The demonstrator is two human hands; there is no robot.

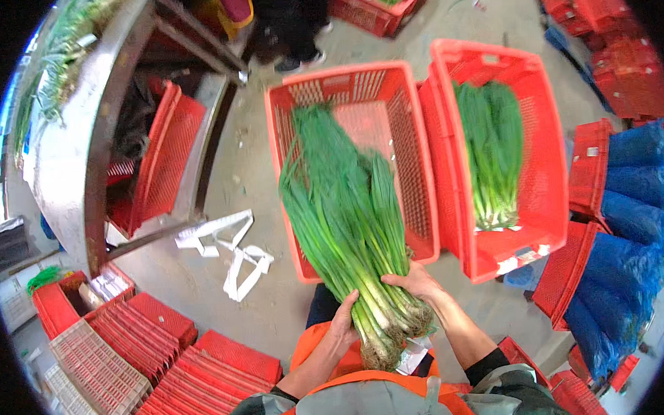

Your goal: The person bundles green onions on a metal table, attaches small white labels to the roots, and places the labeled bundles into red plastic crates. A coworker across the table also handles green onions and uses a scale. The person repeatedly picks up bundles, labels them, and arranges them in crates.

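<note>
My left hand and my right hand clasp bunches of green onions from both sides, low on the pale stalks. The rooted ends point toward my body, with soil on the roots. The green leaves reach over the near part of a red plastic crate and down toward its far left side. To the right, a second red crate holds more green onions. White tags or labels, partly hidden, show beneath the root ends in front of my orange apron.
A metal table with green onions stands at left. White strapping lies on the floor. Nested red crates fill the lower left; blue bags and crates line the right. A person's legs and another crate are ahead.
</note>
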